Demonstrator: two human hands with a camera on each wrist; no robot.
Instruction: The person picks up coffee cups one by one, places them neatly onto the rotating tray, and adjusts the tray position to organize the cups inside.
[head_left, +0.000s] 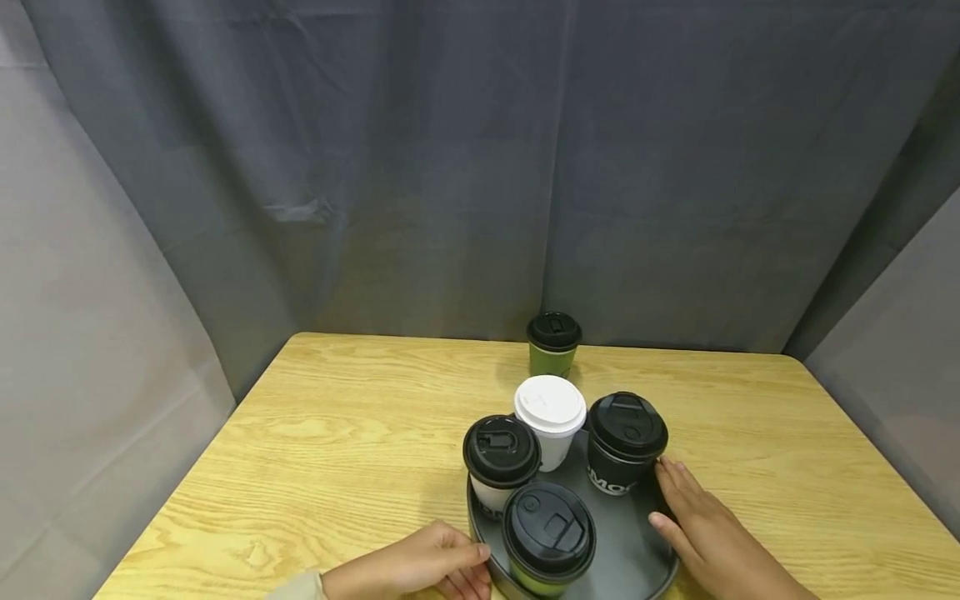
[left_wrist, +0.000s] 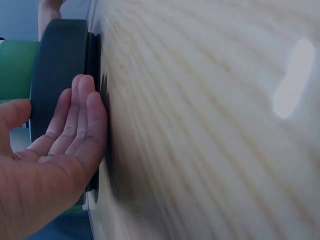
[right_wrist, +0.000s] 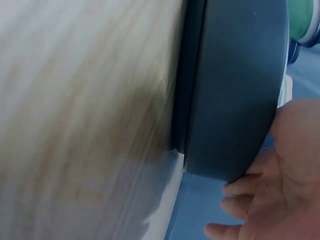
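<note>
A round dark grey tray point(head_left: 626, 546) with a raised rim stands on the table, holding several lidded paper cups. These are a green cup with a black lid point(head_left: 550, 533) at the front, a white cup with a black lid point(head_left: 501, 452), a white-lidded cup point(head_left: 551, 408) and a black cup point(head_left: 627, 437) with white letters. My left hand point(head_left: 431, 560) touches the tray's outer left side, its fingers lying against the wall point(left_wrist: 62, 65) and the thumb near the rim. Fairly straight fingers of my right hand point(head_left: 705, 525) rest along the right side, which the right wrist view shows from low down.
Behind the tray, a green cup with a black lid point(head_left: 553, 346) stands on the wooden table point(head_left: 337, 433) near its back edge. A grey curtain point(head_left: 450, 167) hangs behind the table, with pale cloth panels point(head_left: 97, 333) at the sides.
</note>
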